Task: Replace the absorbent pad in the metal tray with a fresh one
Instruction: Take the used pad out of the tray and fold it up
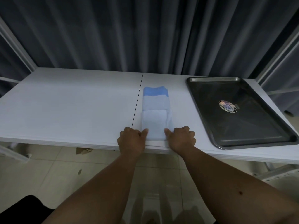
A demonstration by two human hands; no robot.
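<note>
A folded absorbent pad [155, 113], pale blue-white with a brighter blue far end, lies lengthwise on the white table near its middle. My left hand [131, 139] pinches the pad's near left corner, thumb on top and fingers curled. My right hand [182, 138] pinches the near right corner the same way. The dark metal tray [202, 101] sits to the right of the pad and holds no pad; a round sticker shows on its floor.
The white table [72, 107] has a dark seam just left of the pad. A grey curtain hangs behind it. White frame bars stand at both sides. Tiled floor lies below the near edge.
</note>
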